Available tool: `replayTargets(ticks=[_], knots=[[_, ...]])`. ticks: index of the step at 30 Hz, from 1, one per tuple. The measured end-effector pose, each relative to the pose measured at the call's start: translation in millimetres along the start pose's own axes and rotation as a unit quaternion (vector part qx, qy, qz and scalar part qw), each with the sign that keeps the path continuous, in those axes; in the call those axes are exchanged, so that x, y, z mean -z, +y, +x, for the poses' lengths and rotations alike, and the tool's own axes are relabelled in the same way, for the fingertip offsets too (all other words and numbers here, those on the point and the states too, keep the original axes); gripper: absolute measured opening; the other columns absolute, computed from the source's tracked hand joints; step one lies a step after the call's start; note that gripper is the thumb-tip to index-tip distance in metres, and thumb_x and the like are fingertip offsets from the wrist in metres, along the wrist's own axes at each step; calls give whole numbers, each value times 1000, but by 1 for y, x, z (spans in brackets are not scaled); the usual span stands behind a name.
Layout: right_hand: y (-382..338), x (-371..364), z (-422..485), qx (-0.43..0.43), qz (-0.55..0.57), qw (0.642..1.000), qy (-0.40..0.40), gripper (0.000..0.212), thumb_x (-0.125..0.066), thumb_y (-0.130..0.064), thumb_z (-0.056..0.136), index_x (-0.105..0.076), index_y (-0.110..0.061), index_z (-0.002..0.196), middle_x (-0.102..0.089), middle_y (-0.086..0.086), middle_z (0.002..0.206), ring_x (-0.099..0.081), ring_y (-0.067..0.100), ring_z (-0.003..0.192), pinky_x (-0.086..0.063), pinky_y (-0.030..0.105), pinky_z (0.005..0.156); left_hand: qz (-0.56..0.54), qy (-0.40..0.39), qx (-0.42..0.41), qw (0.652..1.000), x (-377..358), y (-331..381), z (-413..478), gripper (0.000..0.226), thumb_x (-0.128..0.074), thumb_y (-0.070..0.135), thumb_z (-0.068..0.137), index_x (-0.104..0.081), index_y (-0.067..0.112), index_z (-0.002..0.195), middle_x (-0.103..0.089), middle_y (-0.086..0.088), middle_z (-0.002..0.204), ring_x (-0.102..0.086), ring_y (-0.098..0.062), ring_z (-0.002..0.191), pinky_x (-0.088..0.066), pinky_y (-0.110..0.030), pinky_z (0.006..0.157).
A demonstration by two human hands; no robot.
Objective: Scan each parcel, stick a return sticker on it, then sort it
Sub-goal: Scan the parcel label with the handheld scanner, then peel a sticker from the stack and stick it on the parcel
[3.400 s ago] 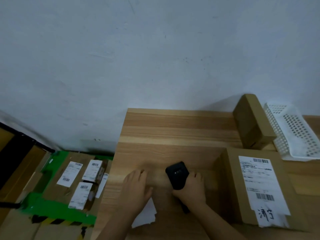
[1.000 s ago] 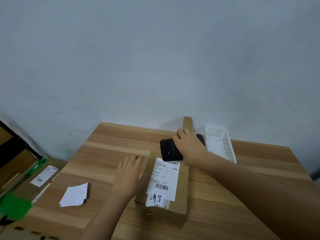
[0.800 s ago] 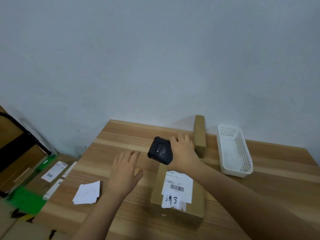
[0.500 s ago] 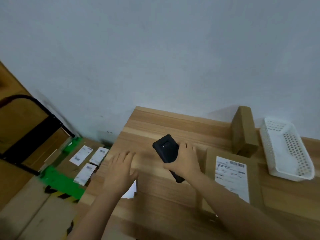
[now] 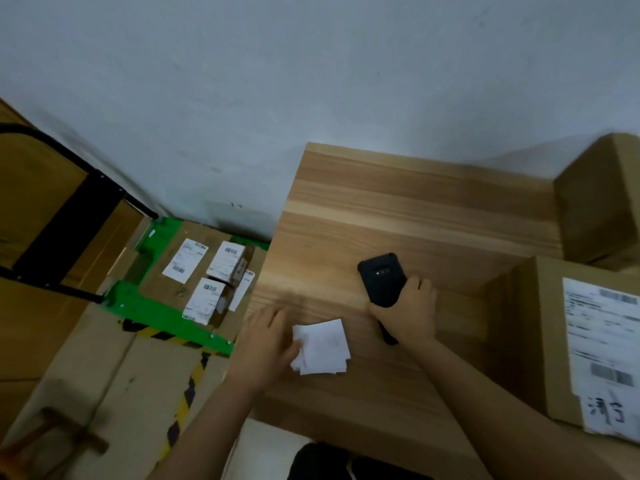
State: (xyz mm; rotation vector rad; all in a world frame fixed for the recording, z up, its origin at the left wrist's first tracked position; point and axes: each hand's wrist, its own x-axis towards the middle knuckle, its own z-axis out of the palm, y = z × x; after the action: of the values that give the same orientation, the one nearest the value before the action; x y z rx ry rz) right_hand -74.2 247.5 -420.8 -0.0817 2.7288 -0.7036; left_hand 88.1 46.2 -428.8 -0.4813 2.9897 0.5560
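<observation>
Left hand (image 5: 266,344) now against sticker stack (image 5: 322,346)

A pale grey-white painted wall (image 5: 242,81) fills the far half of the view, faintly scuffed and lit softly and evenly. A light wooden bench (image 5: 398,209) with streaked plank grain stands against it on the right. To the left and lower down, the floor (image 5: 86,375) is covered with flattened brown cardboard sheets, crossed by a strip of black-and-yellow hazard tape (image 5: 188,386). A green platform trolley (image 5: 159,311) sits near the wall just beside the bench. Its black handle frame (image 5: 65,230) rises at the far left, with brown board (image 5: 31,174) behind it.
</observation>
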Motion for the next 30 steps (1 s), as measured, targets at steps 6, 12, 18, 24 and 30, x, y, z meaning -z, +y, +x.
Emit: replayTargets(ticks=[6,12,18,24,30], knots=[[-5,-6,-14,64,-66,994,52,65,-73,-43,77,-47,-10,127,-41,14,126,-38,31,112,-36,38,94,-27,-25,-8,999,-7,-5,2,30,-52,50,81,-54,25,96,-53,6,96,-49,-12,84,-40,-25,71],[-22,-28,-45,258,-89,961,-39,34,-60,-43,88,-59,-19,112,-46,3,125,-39,21,111,-28,29,86,-46,-12,-19,999,-12,-1,-2,36,-65,48,78,-61,19,99,-59,-1,96,-56,-16,85,-38,-23,70],[-24,-35,-48,277,-114,952,-66,26,-62,-34,89,-64,-18,109,-50,0,121,-40,19,111,-28,29,90,-59,-38,-24,997,-20,1,-4,60,-48,60,74,-61,20,118,-60,0,115,-56,-19,105,-42,-30,87],[-25,-31,-47,234,-39,966,-100,7,-63,-28,90,-67,-22,88,-65,-10,93,-42,8,92,-27,26,80,-63,-36,-13,997,-21,0,-5,58,-50,60,75,-60,21,117,-59,1,116,-55,-18,107,-41,-29,89],[-31,1,-45,146,104,976,-126,7,-73,-23,84,-70,-20,89,-59,-19,75,-56,-7,73,-43,4,64,-87,32,-14,996,-3,14,2,52,-51,61,79,-58,24,114,-57,8,111,-52,-8,99,-36,-21,81]])
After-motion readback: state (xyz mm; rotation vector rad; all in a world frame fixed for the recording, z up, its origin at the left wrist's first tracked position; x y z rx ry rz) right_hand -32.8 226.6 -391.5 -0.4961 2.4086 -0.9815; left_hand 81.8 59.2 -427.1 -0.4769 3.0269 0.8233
